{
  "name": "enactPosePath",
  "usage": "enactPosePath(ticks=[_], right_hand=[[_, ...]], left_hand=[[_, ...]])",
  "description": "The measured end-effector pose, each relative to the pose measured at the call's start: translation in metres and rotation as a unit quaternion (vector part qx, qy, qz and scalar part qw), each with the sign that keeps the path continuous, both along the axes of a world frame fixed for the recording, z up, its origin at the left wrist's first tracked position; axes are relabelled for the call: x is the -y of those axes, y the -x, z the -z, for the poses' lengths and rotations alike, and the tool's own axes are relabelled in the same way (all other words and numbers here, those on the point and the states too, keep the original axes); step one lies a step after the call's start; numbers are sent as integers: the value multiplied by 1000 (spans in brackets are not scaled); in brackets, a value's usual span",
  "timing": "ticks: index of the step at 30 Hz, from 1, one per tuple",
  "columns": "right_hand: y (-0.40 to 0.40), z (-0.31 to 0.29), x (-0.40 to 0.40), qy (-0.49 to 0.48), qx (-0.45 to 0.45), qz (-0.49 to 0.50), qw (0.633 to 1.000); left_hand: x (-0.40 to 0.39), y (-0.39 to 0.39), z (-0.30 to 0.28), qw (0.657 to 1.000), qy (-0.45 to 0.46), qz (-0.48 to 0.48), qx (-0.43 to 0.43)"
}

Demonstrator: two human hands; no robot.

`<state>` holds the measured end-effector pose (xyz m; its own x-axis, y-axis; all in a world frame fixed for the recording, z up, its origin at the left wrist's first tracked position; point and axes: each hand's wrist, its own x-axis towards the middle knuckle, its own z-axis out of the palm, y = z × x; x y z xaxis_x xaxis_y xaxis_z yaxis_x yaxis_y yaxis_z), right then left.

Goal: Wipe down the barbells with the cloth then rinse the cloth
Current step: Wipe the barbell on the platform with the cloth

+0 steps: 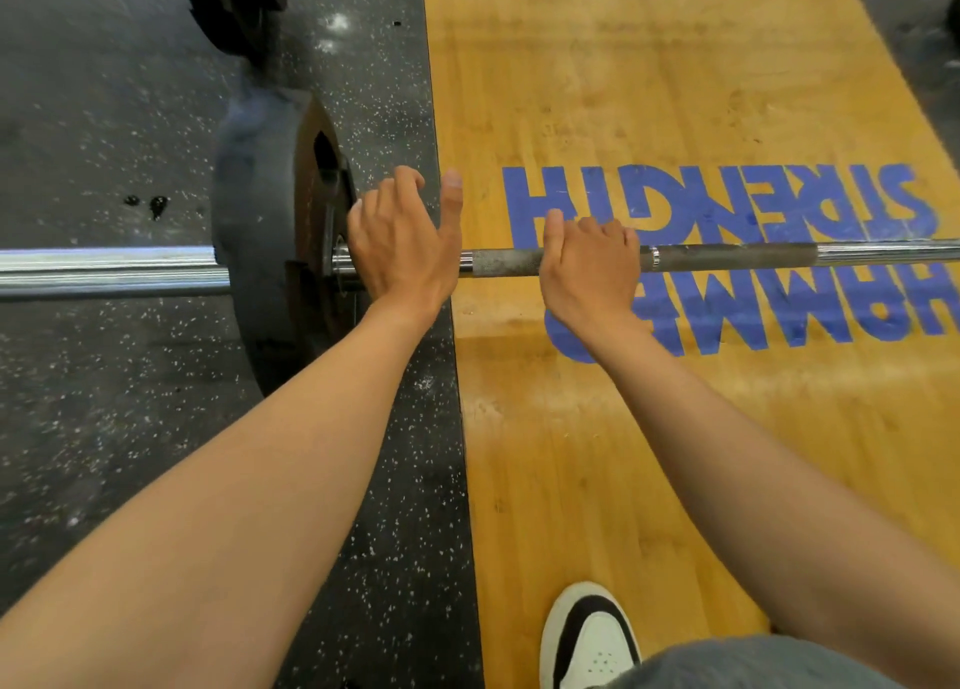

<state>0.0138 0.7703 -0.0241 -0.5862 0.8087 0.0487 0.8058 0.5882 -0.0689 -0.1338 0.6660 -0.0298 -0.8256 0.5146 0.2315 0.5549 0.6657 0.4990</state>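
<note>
A steel barbell (727, 256) lies across the floor from left to right, with a black weight plate (260, 241) on its left sleeve. My left hand (402, 241) hovers over the bar just right of the plate, thumb spread and fingers loosely bent, holding nothing. My right hand (589, 262) lies over the knurled part of the bar with its fingers curled round the far side. No cloth is in view.
The bar's sleeve (104, 273) sticks out left over black speckled rubber flooring (104, 428). A wooden lifting platform (675, 480) with blue lettering fills the right. Another dark plate (234, 2) stands at the top left. My white and black shoe (592, 636) is at the bottom.
</note>
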Motion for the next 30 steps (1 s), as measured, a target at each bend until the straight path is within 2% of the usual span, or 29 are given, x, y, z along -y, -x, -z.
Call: enactPosePath(ticks=[2, 4, 6, 8, 10, 13, 15, 18, 20, 24, 27, 29, 30], right_hand=[[28, -8, 22, 36, 24, -65, 997], [47, -17, 35, 113, 17, -116, 987], [52, -23, 26, 230, 28, -90, 969], [53, -29, 8, 384, 23, -42, 922], [55, -37, -7, 470, 76, -2, 880], [67, -39, -13, 455, 223, 21, 862], [77, -34, -5, 475, 230, 4, 849], [93, -26, 10, 535, 165, -104, 822], [95, -26, 15, 558, 150, -110, 808], [80, -32, 0, 633, 258, -39, 729], [69, -33, -21, 570, 332, 32, 751], [68, -31, -22, 554, 347, 13, 756], [73, -30, -17, 574, 337, -7, 746]], left_hand=[[4, -6, 0, 1000, -17, 1, 4], [7, -10, 0, 999, -45, -3, 3], [13, -14, 2, 997, -81, -6, -1], [18, -17, 4, 994, -104, -8, -16], [23, -21, 7, 993, -114, -6, -25], [29, -29, 10, 991, -129, -6, -32], [33, -34, 13, 989, -145, -10, -37], [40, -41, 15, 985, -163, -11, -53], [45, -43, 16, 987, -155, -5, -53], [51, -49, 17, 987, -150, 6, -52], [49, -50, 15, 987, -149, 2, -52], [48, -49, 17, 987, -149, -1, -56], [47, -48, 17, 987, -148, -3, -60]])
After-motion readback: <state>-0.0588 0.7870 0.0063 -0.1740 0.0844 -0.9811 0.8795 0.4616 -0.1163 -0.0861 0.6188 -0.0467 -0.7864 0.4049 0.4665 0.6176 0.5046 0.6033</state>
